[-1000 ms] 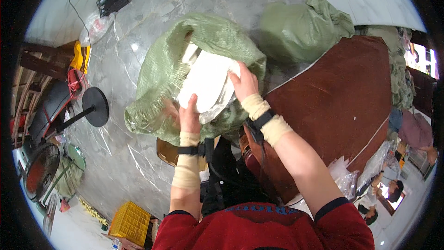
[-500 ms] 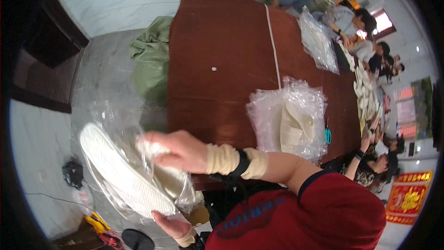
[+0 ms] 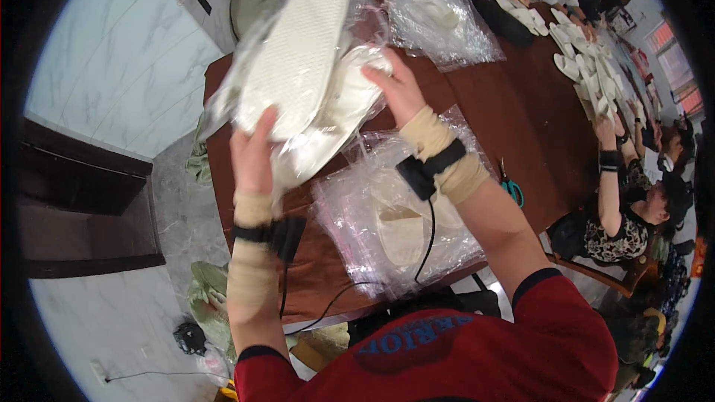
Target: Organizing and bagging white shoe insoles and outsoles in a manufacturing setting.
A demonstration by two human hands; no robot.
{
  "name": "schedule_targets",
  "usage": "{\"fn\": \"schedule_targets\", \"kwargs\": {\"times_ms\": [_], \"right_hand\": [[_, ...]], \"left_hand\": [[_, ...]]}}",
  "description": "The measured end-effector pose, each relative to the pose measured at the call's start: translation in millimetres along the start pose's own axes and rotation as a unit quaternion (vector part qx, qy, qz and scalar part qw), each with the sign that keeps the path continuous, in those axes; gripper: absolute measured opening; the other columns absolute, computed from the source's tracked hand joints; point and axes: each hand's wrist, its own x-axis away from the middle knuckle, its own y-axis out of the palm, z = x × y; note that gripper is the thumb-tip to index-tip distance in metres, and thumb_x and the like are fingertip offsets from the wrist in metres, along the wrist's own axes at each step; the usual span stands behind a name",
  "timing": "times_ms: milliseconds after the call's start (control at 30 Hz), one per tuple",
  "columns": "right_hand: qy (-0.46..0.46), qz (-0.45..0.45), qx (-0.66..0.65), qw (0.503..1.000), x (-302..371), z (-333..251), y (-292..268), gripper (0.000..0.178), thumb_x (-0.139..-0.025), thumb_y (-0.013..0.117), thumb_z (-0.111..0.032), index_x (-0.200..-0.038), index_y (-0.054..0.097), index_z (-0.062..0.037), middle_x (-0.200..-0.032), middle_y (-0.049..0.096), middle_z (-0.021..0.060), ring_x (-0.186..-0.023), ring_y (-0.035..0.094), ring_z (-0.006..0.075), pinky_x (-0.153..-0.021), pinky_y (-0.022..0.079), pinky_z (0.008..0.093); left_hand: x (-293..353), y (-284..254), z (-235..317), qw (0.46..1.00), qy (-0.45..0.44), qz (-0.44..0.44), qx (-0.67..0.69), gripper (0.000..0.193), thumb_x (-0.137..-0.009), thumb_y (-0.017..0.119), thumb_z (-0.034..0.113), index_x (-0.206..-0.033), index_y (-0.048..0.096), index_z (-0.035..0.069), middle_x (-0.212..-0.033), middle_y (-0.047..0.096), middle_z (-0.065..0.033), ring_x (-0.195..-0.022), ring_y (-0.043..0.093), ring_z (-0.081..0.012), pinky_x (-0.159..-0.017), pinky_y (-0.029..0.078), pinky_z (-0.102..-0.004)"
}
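Note:
A pair of white slippers (image 3: 299,59) in a clear plastic bag is held up over the far left part of the table, between my two hands. One slipper shows its ribbed sole; the other lies partly beneath it with its upper side visible. My left hand (image 3: 253,155) grips the near end of the bagged pair, thumb pressed on the sole. At the right, my right hand (image 3: 399,88) is closed on the second slipper through the film. Below my hands lies a pile of clear bags (image 3: 346,205) with a cream slipper (image 3: 402,237) on or in it.
Scissors with teal handles (image 3: 512,192) lie right of the pile on the brown-covered table (image 3: 514,115). Another stack of clear bags (image 3: 439,18) is at the far side. Many loose white slippers (image 3: 588,67) lie at the far right, where other people (image 3: 622,216) work.
The bagged slippers have moved from low at the left, beside the table, up and over it. My right hand has swung from across the bag to its right side. The view has shifted.

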Motion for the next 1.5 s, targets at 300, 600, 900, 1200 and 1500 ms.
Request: {"fn": "schedule_targets", "kwargs": {"times_ms": [300,600,900,1200,1500], "right_hand": [[0.031,-0.020,0.559,0.828,74.1,32.4,-182.1,0.067,-0.084,0.062,-0.035,-0.140,0.033,-0.0097,-0.138,0.037,0.0215,-0.128,0.033,0.0380,-0.105,0.029,0.0423],[0.190,-0.308,0.614,0.701,173.7,53.2,-255.3,0.076,-0.075,0.071,-0.027,-0.140,0.036,-0.0087,-0.145,0.031,0.0181,-0.136,0.025,0.0313,-0.111,0.022,0.0392],[0.106,-0.303,0.739,0.593,104.7,-6.9,-100.6,0.060,-0.083,0.060,-0.011,-0.138,0.038,-0.0104,-0.139,0.041,0.0152,-0.126,0.041,0.0298,-0.103,0.035,0.0380],[0.352,-0.586,0.138,0.717,278.6,114.9,385.7,0.039,-0.091,0.056,-0.014,-0.129,0.048,-0.0065,-0.114,0.061,0.0102,-0.102,0.058,0.0157,-0.091,0.046,0.0294],[0.366,-0.485,0.327,0.724,432.6,436.5,452.3,0.031,-0.088,0.058,-0.013,-0.118,0.057,-0.0031,-0.109,0.062,0.0084,-0.098,0.057,0.0147,-0.084,0.046,0.0284]], "left_hand": [[14.2,20.8,-128.0,0.983,-0.092,-0.092,-0.127,0.039,-0.094,0.052,0.023,-0.126,0.050,0.001,-0.116,0.060,-0.0093,-0.102,0.058,-0.0162,-0.087,0.045,-0.0273],[241.9,-237.6,-68.2,0.930,-0.168,0.290,-0.150,0.029,-0.095,0.050,0.019,-0.117,0.057,0.001,-0.105,0.065,-0.0095,-0.092,0.063,-0.0166,-0.080,0.049,-0.0275],[412.5,-456.9,-162.5,0.792,-0.241,0.544,-0.138,0.025,-0.091,0.054,0.019,-0.108,0.062,0.003,-0.091,0.068,-0.0063,-0.075,0.064,-0.0130,-0.062,0.049,-0.0241],[434.0,-609.8,-293.0,0.700,-0.380,0.555,-0.241,0.087,-0.068,0.076,0.041,-0.139,0.035,0.010,-0.129,0.048,-0.0243,-0.117,0.049,-0.0376,-0.095,0.042,-0.0403],[331.7,-531.6,-305.8,0.605,-0.340,0.416,-0.587,0.093,-0.068,0.073,0.040,-0.145,0.022,0.026,-0.149,0.016,-0.0189,-0.135,0.017,-0.0443,-0.101,0.024,-0.0658]]}}
